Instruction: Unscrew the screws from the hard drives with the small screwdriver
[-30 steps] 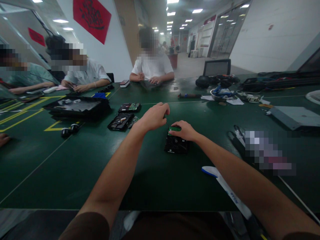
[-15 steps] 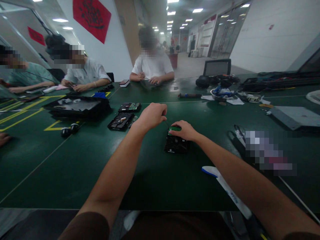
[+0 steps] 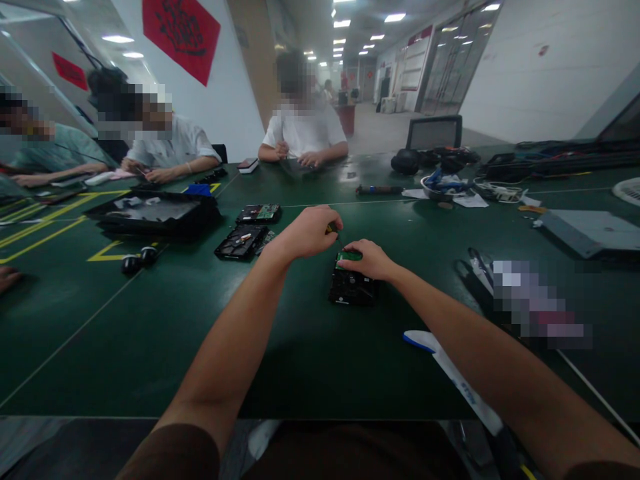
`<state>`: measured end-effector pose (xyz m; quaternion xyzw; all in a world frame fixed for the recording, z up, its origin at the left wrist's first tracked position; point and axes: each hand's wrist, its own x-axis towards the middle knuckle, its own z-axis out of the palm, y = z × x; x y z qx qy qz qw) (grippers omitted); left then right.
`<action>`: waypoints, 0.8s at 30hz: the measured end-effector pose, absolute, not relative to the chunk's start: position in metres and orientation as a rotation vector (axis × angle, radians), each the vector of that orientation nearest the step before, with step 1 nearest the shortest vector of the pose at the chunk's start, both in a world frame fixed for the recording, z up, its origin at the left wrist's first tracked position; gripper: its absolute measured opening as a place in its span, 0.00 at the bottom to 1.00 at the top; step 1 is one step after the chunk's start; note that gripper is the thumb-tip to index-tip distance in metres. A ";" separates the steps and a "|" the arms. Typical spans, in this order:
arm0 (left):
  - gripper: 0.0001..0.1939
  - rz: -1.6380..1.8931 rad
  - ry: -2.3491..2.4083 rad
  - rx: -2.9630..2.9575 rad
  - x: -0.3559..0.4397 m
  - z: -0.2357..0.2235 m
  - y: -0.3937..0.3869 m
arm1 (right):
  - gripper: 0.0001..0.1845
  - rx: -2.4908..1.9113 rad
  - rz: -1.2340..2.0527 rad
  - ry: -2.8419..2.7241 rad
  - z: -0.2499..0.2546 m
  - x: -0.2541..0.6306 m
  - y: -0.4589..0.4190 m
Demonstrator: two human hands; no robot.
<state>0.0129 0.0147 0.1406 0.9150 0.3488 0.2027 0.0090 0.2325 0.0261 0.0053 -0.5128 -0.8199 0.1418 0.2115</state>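
Hard drive (image 3: 352, 285) lies flat on green table (image 3: 320, 360). Right hand (image 3: 370, 259) clasps its far end, fingers around green circuit board (image 3: 349, 256); left hand (image 3: 314, 232) curled round yellow-marked tool (image 3: 331, 229) (screwdriver, likely; mostly hidden). Drive probably dense, stiff, somewhat slick; board likely fragile. Best hold: black casing's (image 3: 350, 295) side edges, clear of board.

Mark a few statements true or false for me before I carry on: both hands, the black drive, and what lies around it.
1. The right hand touches the black drive. True.
2. The left hand is empty. False: it holds a tool, mostly hidden, with some yellow showing.
3. A green circuit board shows at the right hand's fingers. True.
4. The black tray stands to the right of the drive. False: it is to the left.
5. The grey metal case lies to the right of the drive. True.
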 end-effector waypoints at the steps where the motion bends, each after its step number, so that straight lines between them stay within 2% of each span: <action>1: 0.10 0.626 1.093 2.847 0.013 0.139 0.015 | 0.30 -1.422 0.394 -2.277 0.006 0.233 0.026; 12: 0.14 0.878 1.343 2.649 0.006 0.145 0.015 | 0.29 -1.427 0.413 -2.269 0.005 0.232 0.027; 24: 0.15 1.039 1.259 2.589 0.010 0.142 0.023 | 0.29 -1.419 0.430 -2.261 0.007 0.233 0.025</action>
